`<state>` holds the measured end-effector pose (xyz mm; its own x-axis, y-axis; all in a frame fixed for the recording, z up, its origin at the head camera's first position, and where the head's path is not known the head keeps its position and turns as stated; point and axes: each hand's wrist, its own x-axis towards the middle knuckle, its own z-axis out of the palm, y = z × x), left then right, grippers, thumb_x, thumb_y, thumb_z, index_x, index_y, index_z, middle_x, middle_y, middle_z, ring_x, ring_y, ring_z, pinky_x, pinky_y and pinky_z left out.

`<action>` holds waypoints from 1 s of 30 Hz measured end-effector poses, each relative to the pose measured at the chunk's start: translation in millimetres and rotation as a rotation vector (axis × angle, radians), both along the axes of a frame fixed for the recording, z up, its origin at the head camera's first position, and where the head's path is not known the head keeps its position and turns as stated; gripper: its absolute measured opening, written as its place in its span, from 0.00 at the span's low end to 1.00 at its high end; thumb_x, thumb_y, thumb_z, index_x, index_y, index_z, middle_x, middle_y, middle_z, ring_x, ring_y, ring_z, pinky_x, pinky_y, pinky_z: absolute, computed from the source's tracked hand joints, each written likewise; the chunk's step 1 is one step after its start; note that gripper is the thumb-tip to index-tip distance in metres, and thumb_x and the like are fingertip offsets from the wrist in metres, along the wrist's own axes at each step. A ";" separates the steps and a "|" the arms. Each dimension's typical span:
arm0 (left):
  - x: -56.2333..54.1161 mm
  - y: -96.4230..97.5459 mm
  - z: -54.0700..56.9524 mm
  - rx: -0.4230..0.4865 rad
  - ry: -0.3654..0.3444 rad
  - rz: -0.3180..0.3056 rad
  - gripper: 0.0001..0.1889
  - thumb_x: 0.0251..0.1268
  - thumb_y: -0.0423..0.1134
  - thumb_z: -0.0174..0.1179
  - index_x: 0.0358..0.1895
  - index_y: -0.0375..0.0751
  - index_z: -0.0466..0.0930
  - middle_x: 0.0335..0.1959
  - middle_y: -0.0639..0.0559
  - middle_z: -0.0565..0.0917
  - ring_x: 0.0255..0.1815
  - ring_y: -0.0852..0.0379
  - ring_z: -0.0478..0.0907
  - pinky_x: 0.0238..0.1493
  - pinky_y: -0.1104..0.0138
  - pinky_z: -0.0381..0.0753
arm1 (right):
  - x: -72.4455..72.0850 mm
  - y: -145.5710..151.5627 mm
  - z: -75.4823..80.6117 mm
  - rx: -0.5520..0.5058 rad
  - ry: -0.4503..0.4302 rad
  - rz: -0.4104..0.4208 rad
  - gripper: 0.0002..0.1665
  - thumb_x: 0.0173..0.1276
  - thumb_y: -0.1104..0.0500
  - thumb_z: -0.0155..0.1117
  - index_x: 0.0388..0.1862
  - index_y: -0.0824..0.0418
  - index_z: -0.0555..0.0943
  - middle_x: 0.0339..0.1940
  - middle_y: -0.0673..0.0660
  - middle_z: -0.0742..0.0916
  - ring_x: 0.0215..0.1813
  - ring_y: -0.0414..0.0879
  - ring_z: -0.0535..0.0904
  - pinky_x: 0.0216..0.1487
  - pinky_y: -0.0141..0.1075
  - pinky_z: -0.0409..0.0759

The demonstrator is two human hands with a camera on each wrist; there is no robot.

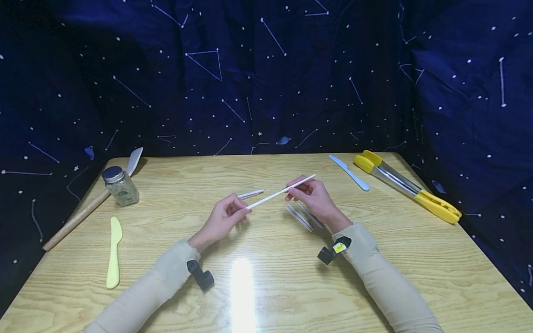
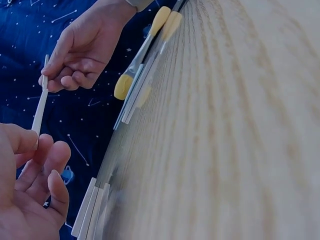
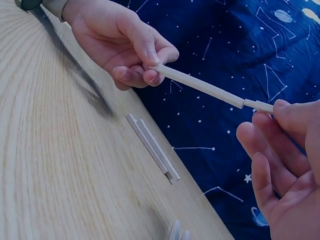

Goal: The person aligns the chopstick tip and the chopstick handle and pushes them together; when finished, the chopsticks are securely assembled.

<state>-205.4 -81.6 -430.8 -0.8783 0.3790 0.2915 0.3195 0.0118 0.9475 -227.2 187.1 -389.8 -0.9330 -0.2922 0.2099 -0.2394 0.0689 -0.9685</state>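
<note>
Over the middle of the table, two thin white sticks are held end to end in one slanting line. My left hand [image 1: 225,215] pinches the lower-left white stick [image 3: 200,90] near its outer end, between thumb and fingertips. In my right hand [image 1: 310,194], thumb and fingers pinch the other white stick [image 1: 305,181] close to where the two meet. The right wrist view shows a narrower step at that joint. More pale sticks [image 1: 251,194] lie just behind my left hand, and several others [image 1: 299,217] lie on the table below my right hand.
On the left are a glass jar with a dark lid [image 1: 125,189], a wooden-handled spatula [image 1: 85,210] and a pale yellow knife [image 1: 114,254]. A light blue knife [image 1: 350,173] and yellow tongs [image 1: 437,207] lie on the right. A dark blue star-patterned curtain [image 1: 266,74] hangs behind the wooden table.
</note>
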 end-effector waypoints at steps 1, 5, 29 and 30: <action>-0.2 -0.1 -0.3 0.004 0.001 -0.002 0.02 0.65 0.24 0.55 0.34 0.30 0.73 0.36 0.30 0.80 0.27 0.57 0.79 0.30 0.69 0.80 | -0.1 0.1 -0.1 -0.002 0.000 0.003 0.13 0.70 0.72 0.54 0.49 0.81 0.73 0.32 0.46 0.86 0.33 0.37 0.83 0.37 0.26 0.79; -1.0 -0.9 -2.0 0.026 -0.001 -0.022 0.02 0.65 0.24 0.55 0.35 0.27 0.73 0.36 0.33 0.80 0.28 0.56 0.80 0.31 0.68 0.82 | 0.5 0.5 0.0 -0.022 -0.005 0.021 0.14 0.70 0.72 0.53 0.49 0.83 0.71 0.32 0.46 0.86 0.31 0.37 0.83 0.36 0.26 0.79; -0.2 -2.6 -7.2 0.096 -0.049 -0.110 0.05 0.64 0.23 0.55 0.37 0.21 0.71 0.42 0.23 0.76 0.33 0.60 0.81 0.40 0.68 0.85 | 0.6 -1.4 -4.1 -0.011 -0.005 0.070 0.11 0.69 0.73 0.54 0.46 0.82 0.73 0.27 0.46 0.86 0.29 0.37 0.83 0.34 0.27 0.78; -0.4 -2.6 -7.2 0.095 -0.054 -0.113 0.05 0.64 0.23 0.55 0.37 0.21 0.71 0.42 0.23 0.76 0.33 0.60 0.81 0.40 0.68 0.85 | 0.7 -1.3 -4.2 -0.007 -0.006 0.067 0.12 0.69 0.72 0.54 0.46 0.82 0.73 0.27 0.46 0.86 0.29 0.37 0.83 0.34 0.27 0.78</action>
<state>-205.8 -84.2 -438.0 -0.8471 0.4489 0.2844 0.2627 -0.1114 0.9584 -226.5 185.8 -394.1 -0.9126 -0.3527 0.2067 -0.2375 0.0459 -0.9703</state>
